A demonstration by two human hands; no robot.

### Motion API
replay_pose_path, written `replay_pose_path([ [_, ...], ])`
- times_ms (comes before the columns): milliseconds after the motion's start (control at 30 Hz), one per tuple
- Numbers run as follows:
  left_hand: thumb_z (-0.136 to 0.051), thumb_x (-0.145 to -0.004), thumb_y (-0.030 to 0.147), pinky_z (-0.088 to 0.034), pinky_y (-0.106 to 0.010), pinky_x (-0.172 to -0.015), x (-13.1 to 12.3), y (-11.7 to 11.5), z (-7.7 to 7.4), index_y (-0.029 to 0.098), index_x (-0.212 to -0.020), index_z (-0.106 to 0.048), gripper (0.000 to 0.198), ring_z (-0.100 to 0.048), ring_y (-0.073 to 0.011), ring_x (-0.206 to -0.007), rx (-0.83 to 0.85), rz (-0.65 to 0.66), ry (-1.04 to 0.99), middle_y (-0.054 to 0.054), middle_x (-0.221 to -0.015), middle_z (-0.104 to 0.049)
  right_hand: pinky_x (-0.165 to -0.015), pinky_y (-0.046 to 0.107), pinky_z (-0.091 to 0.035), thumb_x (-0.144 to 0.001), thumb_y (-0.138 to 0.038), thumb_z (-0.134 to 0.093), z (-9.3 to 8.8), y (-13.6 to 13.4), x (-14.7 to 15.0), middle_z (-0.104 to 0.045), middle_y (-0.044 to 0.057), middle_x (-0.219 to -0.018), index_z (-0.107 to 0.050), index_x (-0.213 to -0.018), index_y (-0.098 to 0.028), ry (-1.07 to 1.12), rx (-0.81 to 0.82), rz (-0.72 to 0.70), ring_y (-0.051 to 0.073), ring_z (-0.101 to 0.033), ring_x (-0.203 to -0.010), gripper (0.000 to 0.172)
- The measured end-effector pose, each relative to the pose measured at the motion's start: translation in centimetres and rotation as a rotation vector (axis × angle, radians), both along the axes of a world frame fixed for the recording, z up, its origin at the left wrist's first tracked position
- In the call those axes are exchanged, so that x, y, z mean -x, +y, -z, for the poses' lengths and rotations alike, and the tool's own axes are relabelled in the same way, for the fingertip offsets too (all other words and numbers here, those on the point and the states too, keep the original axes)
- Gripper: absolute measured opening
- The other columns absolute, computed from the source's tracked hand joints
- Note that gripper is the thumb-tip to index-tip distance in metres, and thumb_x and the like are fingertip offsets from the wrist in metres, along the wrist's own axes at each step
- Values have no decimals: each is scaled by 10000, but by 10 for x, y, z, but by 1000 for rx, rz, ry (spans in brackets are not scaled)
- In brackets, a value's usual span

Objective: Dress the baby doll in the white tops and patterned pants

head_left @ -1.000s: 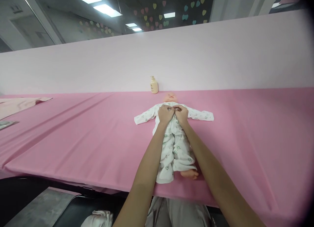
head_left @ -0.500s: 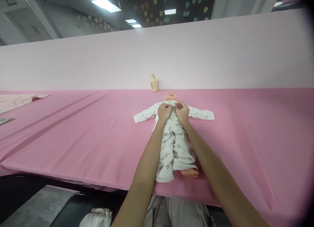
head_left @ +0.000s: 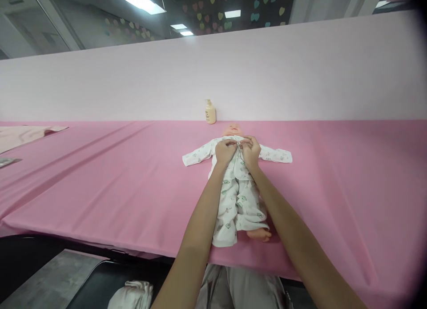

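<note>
A baby doll (head_left: pixel 233 130) lies on its back on the pink-covered table, head toward the wall. It wears a white printed baby shirt (head_left: pixel 242 170), sleeves spread to both sides, and matching trousers (head_left: pixel 227 215). One bare foot (head_left: pixel 259 234) sticks out of the trouser leg on the right; the other leg's end is covered. At the shirt's front opening, just under the neck, my left hand (head_left: pixel 226 151) pinches one edge. Close beside it my right hand (head_left: pixel 251 150) pinches the other edge. Whatever fastener lies between the fingertips is too small to make out.
Against the white wall stands a cream pump bottle (head_left: pixel 210 112). A pale cloth (head_left: pixel 23 135) and a small flat packet (head_left: pixel 8 162) lie at the far left of the pink table cover (head_left: pixel 110 189). Below the edge, a folded cloth (head_left: pixel 131 294) rests on a black chair (head_left: pixel 96 284).
My right hand has shifted slightly up and to the right, and its fingers have turned at the shirt's neck. My left hand stays nearly in place. The doll lies as before.
</note>
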State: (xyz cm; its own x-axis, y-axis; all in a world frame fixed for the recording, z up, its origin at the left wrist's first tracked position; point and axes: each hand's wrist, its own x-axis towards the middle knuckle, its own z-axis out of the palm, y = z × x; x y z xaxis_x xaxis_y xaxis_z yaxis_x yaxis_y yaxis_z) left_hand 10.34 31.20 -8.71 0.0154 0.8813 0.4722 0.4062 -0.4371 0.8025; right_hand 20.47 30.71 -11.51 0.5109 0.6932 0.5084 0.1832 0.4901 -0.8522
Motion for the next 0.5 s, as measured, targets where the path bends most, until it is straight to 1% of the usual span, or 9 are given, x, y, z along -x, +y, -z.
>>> replay_pose_path([
  [100, -601, -697, 186, -476, -241, -810, 0, 0, 0, 175, -838, -735, 195, -659, -146, -823, -15, 3, 26, -21, -849, -733, -723, 270, -502, -708, -188, -415, 0, -1, -1, -637, 13, -788, -541, -948, -174, 20, 2, -6, 137, -622, -699, 271],
  [200, -626, -697, 237, -474, -261, -830, 0, 0, 1, 195, -895, -736, 231, -651, -161, -862, -14, 4, 97, -21, -880, -731, -742, 267, -491, -705, -177, -421, 0, -4, -1, -640, 15, -797, -547, -954, -178, -22, -34, 19, 146, -624, -745, 279],
  [267, -634, -697, 267, -470, -273, -842, -1, 1, 1, 203, -923, -734, 255, -644, -172, -892, -22, 14, 140, -24, -898, -729, -723, 256, -485, -697, -161, -429, 0, -5, 0, -635, 10, -811, -546, -973, -183, -61, -46, 44, 140, -616, -727, 301],
  [367, -634, -689, 259, -468, -266, -838, 2, 0, -2, 203, -953, -727, 286, -637, -174, -916, -33, 67, 190, -26, -932, -726, -679, 239, -484, -686, -135, -434, -3, -7, 1, -623, 3, -862, -522, -1019, -194, -68, -30, 66, 117, -597, -671, 350],
  [433, -648, -663, 244, -470, -260, -821, 7, -2, -9, 196, -977, -718, 325, -636, -173, -899, -23, 86, 235, -30, -946, -721, -673, 239, -495, -692, -131, -441, -11, -7, -2, -616, 3, -887, -518, -1008, -198, -37, 16, 55, 108, -596, -661, 333],
  [500, -642, -658, 233, -478, -254, -772, 14, -4, -19, 182, -979, -709, 333, -641, -161, -806, 13, 93, 259, -31, -877, -719, -635, 256, -519, -713, -145, -452, -25, -10, -8, -617, 11, -861, -532, -945, -187, 19, 157, -37, 111, -602, -621, 249],
])
